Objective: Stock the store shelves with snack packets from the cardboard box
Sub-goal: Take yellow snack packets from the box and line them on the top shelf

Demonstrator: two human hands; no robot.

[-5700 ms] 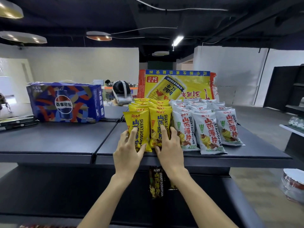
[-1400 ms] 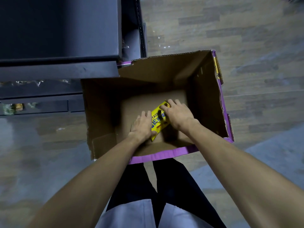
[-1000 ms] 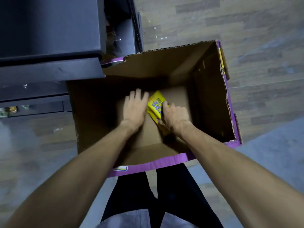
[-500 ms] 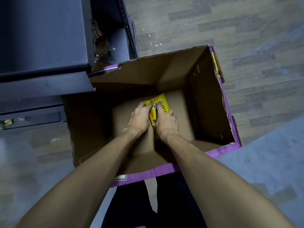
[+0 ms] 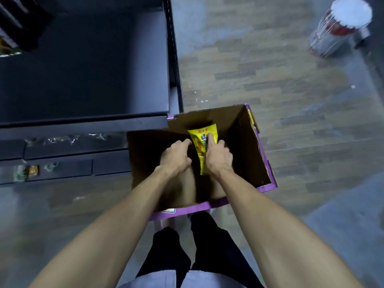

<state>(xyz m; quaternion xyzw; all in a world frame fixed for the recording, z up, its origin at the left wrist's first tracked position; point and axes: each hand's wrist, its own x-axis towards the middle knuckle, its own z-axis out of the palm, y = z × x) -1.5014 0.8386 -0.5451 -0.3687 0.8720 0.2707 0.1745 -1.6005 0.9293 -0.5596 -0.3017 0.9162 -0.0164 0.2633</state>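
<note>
Where the two bare forearms meet over the open box, the right grip (image 5: 218, 157) has hold of a yellow snack packet (image 5: 201, 133). Its forefinger lies straight along the printed face, and the other fingers curl round the packet's right edge. The left grip (image 5: 176, 155) sits just beside it, fingers curled, knuckles close against the packet's left edge. Its fingertips are hidden, so I cannot tell whether it pinches the packet or only touches it.

The packet runs lengthwise between the two grips. Its top end points away from the person, and its lower end is tucked down between the wrists.

Around both grips is the cardboard box (image 5: 247, 150), brown inside, with a purple outer face showing along its near and right rims. It sits on the floor (image 5: 280, 80), which is grey-brown plank pattern.

Nearer the person than the grips are dark trousers (image 5: 209, 248) and the hem of a pale shirt (image 5: 158, 279).

To the left of the grips and beyond them stands a dark shelf unit (image 5: 83, 69), its near right corner meeting the box's far left corner. On its lower tiers, left of the grips, lie some crinkled clear wrappers (image 5: 62, 139). Farther left are a few small packets (image 5: 31, 171), too blurred to read.

Far beyond the grips to the right, well apart from the box, is a cylindrical tub (image 5: 340, 26) with a white lid and red-and-white sides.
</note>
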